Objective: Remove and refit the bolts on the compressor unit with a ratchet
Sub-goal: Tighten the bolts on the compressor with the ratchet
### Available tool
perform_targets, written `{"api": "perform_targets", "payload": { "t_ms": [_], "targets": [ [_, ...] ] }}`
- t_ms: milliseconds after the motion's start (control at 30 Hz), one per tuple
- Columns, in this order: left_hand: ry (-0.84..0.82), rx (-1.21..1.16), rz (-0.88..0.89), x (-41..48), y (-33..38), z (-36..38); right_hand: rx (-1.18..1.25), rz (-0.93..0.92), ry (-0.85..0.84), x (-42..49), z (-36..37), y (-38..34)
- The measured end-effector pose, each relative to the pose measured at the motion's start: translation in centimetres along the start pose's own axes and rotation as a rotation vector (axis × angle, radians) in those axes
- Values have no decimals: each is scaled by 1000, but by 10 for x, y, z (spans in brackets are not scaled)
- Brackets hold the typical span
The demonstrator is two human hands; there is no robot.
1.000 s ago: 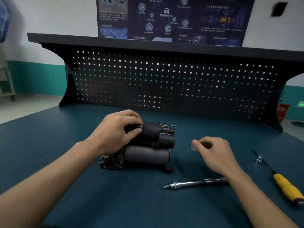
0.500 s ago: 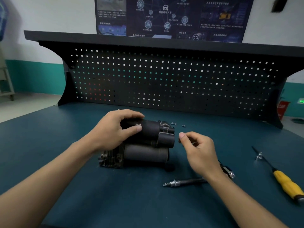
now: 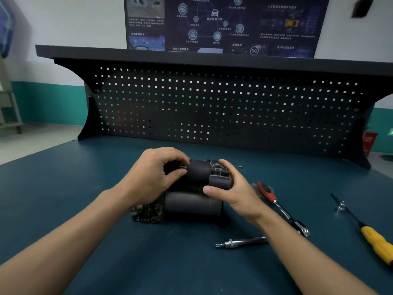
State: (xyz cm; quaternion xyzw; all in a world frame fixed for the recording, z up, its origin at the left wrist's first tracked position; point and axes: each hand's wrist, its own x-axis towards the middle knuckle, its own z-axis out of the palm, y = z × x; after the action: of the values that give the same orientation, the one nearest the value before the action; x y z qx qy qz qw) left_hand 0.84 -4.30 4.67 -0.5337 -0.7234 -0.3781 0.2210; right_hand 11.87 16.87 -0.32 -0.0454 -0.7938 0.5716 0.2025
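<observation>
compressor unit: the compressor unit (image 3: pixel 191 201) lay on its side at the centre of the frame on the teal bench (image 3: pixel 85 209), with its dark cylinders running left to right.
left hand: the left hand (image 3: pixel 153 175) curled over the left end of the upper cylinder. thumb and forefinger closed toward a small metal stub there, but whether they pinched a bolt could not be told.
right hand: the right hand (image 3: pixel 234 188) cupped the right end, thumb pressed on the front face and fingers wrapped behind.
ratchet: the red-handled ratchet (image 3: pixel 278 207) lay unheld just right of the right hand, its head toward the lower right.
other tools: an extension bar (image 3: pixel 240 243) lay below the unit. a yellow screwdriver (image 3: pixel 376 243) and a small socket (image 3: pixel 341 206) sat near the right edge.
loose bolt: one small bolt (image 3: pixel 240 166) lay on the bench just behind the unit's right end.
step in hand: this was probably steadying or turning the unit to reach a bolt.
doing it well: the round body looked likely to roll, so both hands needed to stay firm until it sat flat. any bolt was best started by fingers, straight in its thread, before the ratchet was fetched.
risk: the loose bolt could have been swept off the bench.
</observation>
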Motion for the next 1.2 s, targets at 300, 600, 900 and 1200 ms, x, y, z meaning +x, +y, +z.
{"api": "perform_targets", "payload": {
  "t_ms": [300, 600, 900, 1200],
  "targets": [
    [-71, 27, -14, 1, -8, -6, 138, -54, 96, 9, 3, 2],
    [39, -44, -32, 1, -2, 6, 166, -78, 111, 10, 0, 1],
    [-14, -85, 10, 24, 12, 3, 293, -57, 159, 17, -20, -8],
    [-325, -237, -145, 128, 18, 6, 299, 99, 124, 38, -79, -50]
  ]
}}
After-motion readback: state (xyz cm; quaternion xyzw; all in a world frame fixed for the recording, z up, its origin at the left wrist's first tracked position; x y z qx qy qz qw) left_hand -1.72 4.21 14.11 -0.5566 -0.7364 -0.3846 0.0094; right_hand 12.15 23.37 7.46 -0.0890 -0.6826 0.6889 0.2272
